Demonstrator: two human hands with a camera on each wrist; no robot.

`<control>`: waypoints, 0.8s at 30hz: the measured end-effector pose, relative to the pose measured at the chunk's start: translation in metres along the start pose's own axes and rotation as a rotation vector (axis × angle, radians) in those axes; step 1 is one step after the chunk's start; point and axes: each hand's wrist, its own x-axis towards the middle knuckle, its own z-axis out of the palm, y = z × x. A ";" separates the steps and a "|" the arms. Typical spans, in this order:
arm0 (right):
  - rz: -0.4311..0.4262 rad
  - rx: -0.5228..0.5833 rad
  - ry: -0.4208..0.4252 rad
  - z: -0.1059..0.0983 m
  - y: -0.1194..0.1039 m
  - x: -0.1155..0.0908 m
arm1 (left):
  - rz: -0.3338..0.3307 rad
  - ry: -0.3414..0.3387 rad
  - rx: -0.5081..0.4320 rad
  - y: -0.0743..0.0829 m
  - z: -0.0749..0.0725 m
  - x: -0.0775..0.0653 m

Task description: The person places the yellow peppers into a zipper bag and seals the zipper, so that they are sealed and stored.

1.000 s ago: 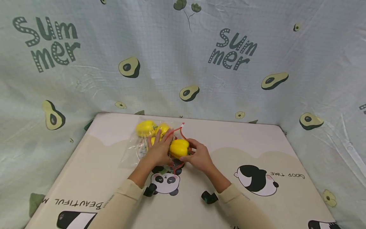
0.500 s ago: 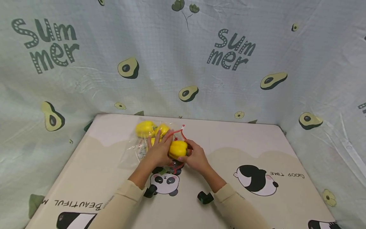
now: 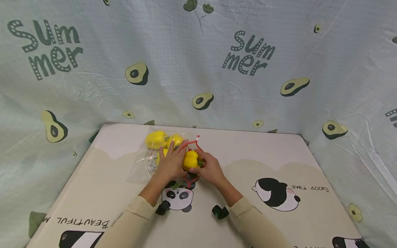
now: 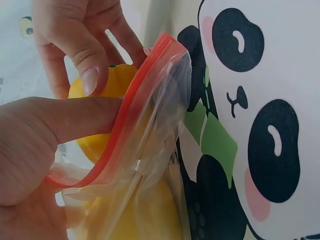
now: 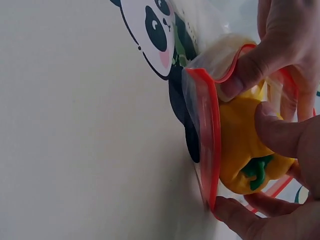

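My right hand (image 3: 211,168) holds a yellow bell pepper (image 3: 190,159) at the mouth of a clear zip bag (image 3: 138,172). In the right wrist view, thumb and fingers grip the pepper (image 5: 242,132) around its green stem (image 5: 259,171); its far end lies within the red zip rim (image 5: 211,132). My left hand (image 3: 173,165) grips the bag near its mouth, the thumb (image 4: 85,116) against the red rim (image 4: 131,102) and the other fingers partly hidden. Inside the bag lie several yellow peppers (image 3: 156,139), one partly covered by my left hand.
The bag rests on a table with a pale printed cover (image 3: 248,151), showing a panda (image 3: 177,199) and a dog-like figure (image 3: 276,194). A patterned curtain (image 3: 173,51) hangs behind and at both sides. Dark devices (image 3: 220,212) sit at the wrists.
My right hand has moved slightly left with the pepper, which has gone further into the bag's mouth and turned so its stem shows more. My left hand stays in place on the bag.
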 end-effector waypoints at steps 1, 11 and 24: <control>0.002 -0.011 -0.009 0.000 0.000 0.000 | 0.002 0.003 0.000 0.000 0.000 0.000; 0.103 0.138 -0.080 -0.007 -0.004 0.004 | 0.001 0.011 0.025 0.001 -0.001 -0.002; 0.118 0.136 -0.038 -0.002 0.002 0.009 | -0.004 -0.007 0.019 0.001 -0.004 -0.001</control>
